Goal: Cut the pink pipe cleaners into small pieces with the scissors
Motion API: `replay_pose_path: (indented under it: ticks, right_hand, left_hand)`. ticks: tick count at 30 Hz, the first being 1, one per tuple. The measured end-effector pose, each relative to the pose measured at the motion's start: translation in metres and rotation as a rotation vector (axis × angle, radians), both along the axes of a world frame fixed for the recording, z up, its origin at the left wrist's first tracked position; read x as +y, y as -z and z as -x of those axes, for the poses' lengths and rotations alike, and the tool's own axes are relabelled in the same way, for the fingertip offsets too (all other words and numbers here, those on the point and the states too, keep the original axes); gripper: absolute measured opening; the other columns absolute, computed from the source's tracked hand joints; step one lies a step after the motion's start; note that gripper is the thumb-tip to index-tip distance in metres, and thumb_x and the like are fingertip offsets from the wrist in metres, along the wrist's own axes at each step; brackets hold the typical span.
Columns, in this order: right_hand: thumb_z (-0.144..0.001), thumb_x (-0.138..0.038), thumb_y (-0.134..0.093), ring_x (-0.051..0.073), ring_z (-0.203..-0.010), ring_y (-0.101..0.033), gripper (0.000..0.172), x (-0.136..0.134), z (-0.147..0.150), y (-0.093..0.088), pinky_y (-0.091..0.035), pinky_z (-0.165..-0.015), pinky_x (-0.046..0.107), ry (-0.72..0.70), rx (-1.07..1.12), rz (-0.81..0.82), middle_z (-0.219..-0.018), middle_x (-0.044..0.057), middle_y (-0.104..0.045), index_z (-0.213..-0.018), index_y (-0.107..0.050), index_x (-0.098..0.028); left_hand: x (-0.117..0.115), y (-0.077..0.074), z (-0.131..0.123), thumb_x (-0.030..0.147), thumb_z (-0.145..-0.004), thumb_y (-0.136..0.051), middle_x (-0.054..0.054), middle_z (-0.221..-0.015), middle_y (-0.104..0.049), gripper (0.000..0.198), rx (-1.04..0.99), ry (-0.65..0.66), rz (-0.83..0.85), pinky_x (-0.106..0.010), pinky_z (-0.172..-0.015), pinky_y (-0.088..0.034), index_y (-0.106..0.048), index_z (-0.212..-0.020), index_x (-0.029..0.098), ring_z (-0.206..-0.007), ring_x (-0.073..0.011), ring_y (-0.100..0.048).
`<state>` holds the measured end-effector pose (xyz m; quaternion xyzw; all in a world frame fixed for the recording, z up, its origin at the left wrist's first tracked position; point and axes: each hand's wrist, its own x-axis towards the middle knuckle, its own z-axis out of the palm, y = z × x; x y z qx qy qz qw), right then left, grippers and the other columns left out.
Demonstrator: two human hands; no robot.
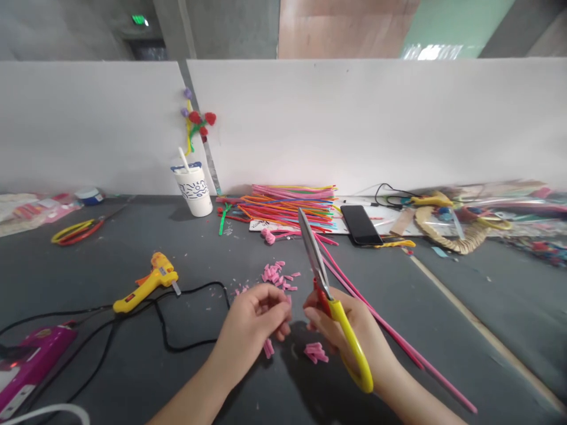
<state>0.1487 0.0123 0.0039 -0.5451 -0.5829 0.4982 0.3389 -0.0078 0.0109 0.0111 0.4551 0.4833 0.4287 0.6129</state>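
Note:
My right hand [341, 324] is closed around a pair of scissors [316, 260] with yellow and red handles. Their blades point up and away from me and look shut. Beside it, my left hand [261, 316] has thumb and fingers pinched together; a bit of pink shows at the fingertips, but whether it is held I cannot tell. Short cut pieces of pink pipe cleaner [273, 274] lie just beyond the left hand. A small pink bunch [316, 352] rests below the right hand, and another [268, 348] is partly hidden under the left.
Long pink pipe cleaners [390, 319] run along the right. Behind are a colourful pipe cleaner pile [287, 206], a phone [361, 224] and a white cup [194, 192]. At left lie a yellow glue gun [148, 283], black cables and a purple power strip [42, 360]. A white partition [354, 124] closes the back.

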Motion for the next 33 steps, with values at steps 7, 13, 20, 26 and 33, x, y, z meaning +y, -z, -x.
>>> replay_pose_path:
  ticks: [7,13,20,26,33]
  right_hand:
    - [-0.066,-0.025,-0.053,0.005,-0.034,-0.035,0.012,-0.002,0.003,-0.005,-0.028,-0.034,0.016,-0.024,0.139,0.077,-0.044,-0.01,-0.038,-0.061,-0.044,-0.019]
    - [-0.068,-0.026,-0.049,0.005,-0.033,-0.036,0.009,-0.002,0.002,-0.008,-0.028,-0.032,0.016,-0.071,0.134,0.113,-0.043,-0.009,-0.045,-0.062,-0.045,-0.02]
    - [-0.071,-0.031,-0.047,0.007,-0.035,-0.039,0.011,-0.002,-0.001,-0.006,-0.031,-0.034,0.017,-0.099,0.08,0.088,-0.045,-0.009,-0.044,-0.067,-0.047,-0.021]
    - [-0.071,-0.035,-0.051,0.008,-0.046,-0.034,0.018,0.0,-0.012,-0.004,-0.029,-0.041,0.019,-0.086,-0.252,-0.212,-0.053,-0.007,-0.039,-0.066,-0.042,-0.02]
    - [-0.071,-0.028,-0.052,0.009,-0.048,-0.031,0.015,-0.003,-0.005,0.005,-0.026,-0.043,0.02,-0.075,-0.331,-0.25,-0.055,-0.007,-0.036,-0.068,-0.039,-0.021]
  left_hand:
    - [-0.007,0.007,-0.012,0.017,-0.07,-0.053,0.004,-0.048,-0.052,0.005,0.195,0.13,-0.044,-0.021,-0.046,-0.036,-0.055,-0.065,0.017,-0.045,-0.0098,-0.047]
    - [-0.005,0.004,-0.01,0.022,-0.07,-0.057,-0.001,-0.057,-0.058,0.01,-0.085,0.226,0.117,-0.021,-0.046,-0.041,-0.059,-0.067,0.013,-0.047,-0.0107,-0.053]
    - [-0.005,0.006,-0.012,0.023,-0.066,-0.063,-0.001,-0.054,-0.058,0.012,-0.169,0.203,0.187,-0.019,-0.04,-0.038,-0.056,-0.064,0.013,-0.042,-0.0089,-0.052]
    - [0.001,0.002,-0.002,0.019,-0.067,-0.059,0.004,-0.052,-0.053,0.005,0.028,-0.109,-0.024,-0.018,-0.043,-0.039,-0.056,-0.065,0.016,-0.044,-0.0082,-0.049]
    - [0.002,0.002,0.007,0.02,-0.071,-0.054,0.003,-0.058,-0.054,0.004,0.23,-0.2,-0.229,-0.021,-0.048,-0.04,-0.056,-0.067,0.018,-0.05,-0.0108,-0.05]
